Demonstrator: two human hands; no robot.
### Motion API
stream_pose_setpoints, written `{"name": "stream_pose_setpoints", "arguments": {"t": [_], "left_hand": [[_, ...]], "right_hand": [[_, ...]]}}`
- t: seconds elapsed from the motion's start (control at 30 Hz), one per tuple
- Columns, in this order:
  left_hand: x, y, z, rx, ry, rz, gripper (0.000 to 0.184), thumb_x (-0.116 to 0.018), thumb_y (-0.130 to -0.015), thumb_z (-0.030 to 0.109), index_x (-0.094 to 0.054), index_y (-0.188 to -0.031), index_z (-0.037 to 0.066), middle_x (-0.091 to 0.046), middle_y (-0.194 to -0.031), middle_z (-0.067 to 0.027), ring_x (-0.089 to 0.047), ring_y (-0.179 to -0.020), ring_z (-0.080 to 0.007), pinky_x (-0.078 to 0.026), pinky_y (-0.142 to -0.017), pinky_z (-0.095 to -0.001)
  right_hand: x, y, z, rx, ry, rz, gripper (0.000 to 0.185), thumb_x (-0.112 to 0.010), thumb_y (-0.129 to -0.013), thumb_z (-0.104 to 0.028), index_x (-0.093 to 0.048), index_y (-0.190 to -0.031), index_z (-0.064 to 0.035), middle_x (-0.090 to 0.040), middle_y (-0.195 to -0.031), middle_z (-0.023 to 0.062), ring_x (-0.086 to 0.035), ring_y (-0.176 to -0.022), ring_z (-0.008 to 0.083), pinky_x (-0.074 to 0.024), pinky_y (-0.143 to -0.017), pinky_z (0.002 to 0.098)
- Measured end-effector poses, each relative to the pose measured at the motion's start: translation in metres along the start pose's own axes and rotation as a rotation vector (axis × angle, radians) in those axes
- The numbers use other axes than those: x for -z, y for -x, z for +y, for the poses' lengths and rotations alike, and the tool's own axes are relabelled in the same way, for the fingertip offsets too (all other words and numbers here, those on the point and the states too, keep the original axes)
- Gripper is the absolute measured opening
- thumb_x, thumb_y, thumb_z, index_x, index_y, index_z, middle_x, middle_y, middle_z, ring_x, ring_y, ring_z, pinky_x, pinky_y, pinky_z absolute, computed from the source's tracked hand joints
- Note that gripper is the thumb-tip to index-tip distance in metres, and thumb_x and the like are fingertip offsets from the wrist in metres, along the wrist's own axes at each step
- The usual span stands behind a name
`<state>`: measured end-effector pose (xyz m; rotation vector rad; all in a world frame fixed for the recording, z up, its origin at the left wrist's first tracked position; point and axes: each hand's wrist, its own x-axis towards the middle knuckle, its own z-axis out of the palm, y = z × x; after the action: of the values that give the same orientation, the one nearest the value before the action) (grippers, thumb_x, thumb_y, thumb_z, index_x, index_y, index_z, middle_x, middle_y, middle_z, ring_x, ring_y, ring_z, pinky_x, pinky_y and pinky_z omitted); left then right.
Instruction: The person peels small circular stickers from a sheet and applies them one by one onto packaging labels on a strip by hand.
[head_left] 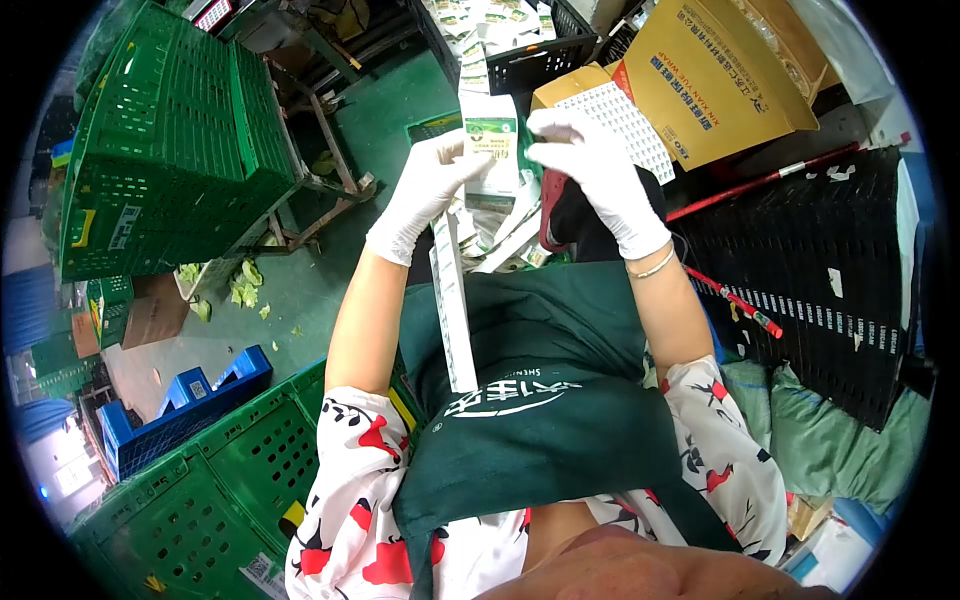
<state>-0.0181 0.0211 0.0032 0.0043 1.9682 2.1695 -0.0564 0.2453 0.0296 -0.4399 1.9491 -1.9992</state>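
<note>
My left hand (pixel 430 180), in a white glove, pinches the left edge of a strip of printed labels (pixel 491 140) with green bands. The strip runs up to a black crate (pixel 545 65) holding more of it. My right hand (pixel 590 165), gloved too, is just right of the strip, thumb and forefinger apart with nothing visible between them. A white sheet with rows of small stickers (pixel 625 125) is beyond its fingers. Below my left hand, a narrow white strip (pixel 452 310) hangs over my dark green apron (pixel 560 430). More label strips (pixel 500 235) are heaped below the hands.
Green crates (pixel 170 150) are stacked on a stand at left; others (pixel 220 490) stand beside me. A yellow cardboard box (pixel 710 80) is at upper right, near a red pole (pixel 745 300) and stacked black crates (pixel 800 280). Leaf scraps (pixel 245 285) lie on the floor.
</note>
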Motion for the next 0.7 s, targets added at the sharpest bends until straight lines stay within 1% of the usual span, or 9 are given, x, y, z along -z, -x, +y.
{"name": "stream_pose_setpoints", "arguments": {"t": [0.23, 0.27, 0.37, 0.4, 0.5, 0.53, 0.6, 0.67, 0.7], "left_hand": [[-0.008, 0.002, -0.001, -0.012, -0.074, -0.047, 0.030, -0.067, -0.090, 0.015, -0.067, -0.115, -0.001, -0.071, -0.101, -0.0013, -0.060, -0.085, -0.0049, -0.049, -0.079, -0.0228], [-0.007, 0.002, 0.000, 0.036, -0.052, -0.060, 0.030, -0.070, -0.089, 0.010, -0.066, -0.117, -0.003, -0.071, -0.105, -0.0032, -0.062, -0.091, -0.0069, -0.049, -0.084, -0.0227], [-0.002, -0.001, -0.006, 0.070, -0.161, -0.048, 0.031, -0.067, -0.090, 0.016, -0.068, -0.115, -0.001, -0.069, -0.096, 0.0009, -0.057, -0.081, -0.0034, -0.048, -0.075, -0.0221], [-0.001, 0.001, -0.005, 0.062, -0.138, -0.035, 0.030, -0.067, -0.090, 0.015, -0.068, -0.115, -0.001, -0.070, -0.097, 0.0007, -0.057, -0.082, -0.0033, -0.048, -0.075, -0.0220], [0.000, 0.004, -0.002, 0.020, -0.088, 0.013, 0.029, -0.066, -0.090, 0.013, -0.068, -0.116, -0.001, -0.070, -0.098, 0.0001, -0.058, -0.083, -0.0033, -0.048, -0.075, -0.0217], [0.002, 0.000, -0.005, -0.013, -0.086, 0.044, 0.029, -0.066, -0.090, 0.012, -0.068, -0.116, -0.001, -0.070, -0.099, -0.0002, -0.058, -0.083, -0.0035, -0.049, -0.075, -0.0217], [0.002, -0.005, -0.004, -0.059, -0.061, 0.153, 0.027, -0.063, -0.091, 0.009, -0.068, -0.116, -0.002, -0.071, -0.100, -0.0009, -0.060, -0.084, -0.0048, -0.050, -0.077, -0.0225], [0.004, -0.010, -0.003, -0.180, -0.273, 0.313, 0.028, -0.064, -0.089, 0.011, -0.069, -0.113, -0.001, -0.072, -0.093, -0.0046, -0.062, -0.081, -0.0064, -0.051, -0.076, -0.0243], [0.004, -0.011, -0.001, -0.231, -0.406, 0.395, 0.028, -0.065, -0.088, 0.012, -0.069, -0.112, -0.001, -0.072, -0.090, -0.0063, -0.062, -0.080, -0.0070, -0.051, -0.075, -0.0249]], "right_hand": [[-0.024, -0.020, 0.016, 0.205, 0.157, 0.111, 0.035, -0.069, -0.085, -0.001, -0.061, -0.119, 0.0013, -0.064, -0.114, 0.0090, -0.062, -0.103, 0.0164, -0.0504, -0.093, 0.0298], [-0.027, -0.022, 0.021, 0.261, 0.254, 0.132, 0.036, -0.069, -0.085, -0.001, -0.060, -0.119, 0.0007, -0.062, -0.116, 0.0098, -0.063, -0.103, 0.0195, -0.0513, -0.091, 0.0307], [-0.029, -0.022, 0.025, 0.450, 0.727, 0.243, 0.042, -0.074, -0.082, -0.007, -0.060, -0.122, -0.0010, -0.061, -0.117, 0.0118, -0.060, -0.109, 0.0251, -0.0493, -0.094, 0.0343], [-0.025, -0.026, 0.020, 0.542, 0.913, 0.394, 0.054, -0.080, -0.079, -0.018, -0.057, -0.125, 0.0002, -0.060, -0.117, 0.0160, -0.056, -0.114, 0.0305, -0.0455, -0.099, 0.0379], [0.007, -0.034, 0.046, 0.247, 0.912, 0.503, 0.077, -0.083, -0.075, -0.035, -0.050, -0.133, 0.0022, -0.054, -0.124, 0.0215, -0.054, -0.116, 0.0336, -0.0425, -0.101, 0.0419], [0.014, -0.033, 0.058, 0.206, 0.736, 0.485, 0.070, -0.081, -0.079, -0.034, -0.052, -0.130, 0.0035, -0.059, -0.115, 0.0173, -0.059, -0.107, 0.0275, -0.0471, -0.096, 0.0372], [0.003, -0.017, 0.038, 0.041, 0.418, 0.228, 0.056, -0.077, -0.083, -0.023, -0.054, -0.128, 0.0029, -0.064, -0.108, 0.0115, -0.062, -0.100, 0.0196, -0.0487, -0.090, 0.0315], [-0.016, 0.012, 0.017, -0.129, 0.120, -0.064, 0.043, -0.072, -0.087, -0.015, -0.057, -0.125, 0.0007, -0.066, -0.099, 0.0025, -0.062, -0.090, 0.0087, -0.0491, -0.084, 0.0238], [-0.026, 0.025, 0.001, -0.176, 0.199, -0.187, 0.045, -0.074, -0.086, -0.017, -0.058, -0.124, 0.0003, -0.065, -0.097, 0.0022, -0.060, -0.085, 0.0072, -0.0501, -0.079, 0.0237]]}}
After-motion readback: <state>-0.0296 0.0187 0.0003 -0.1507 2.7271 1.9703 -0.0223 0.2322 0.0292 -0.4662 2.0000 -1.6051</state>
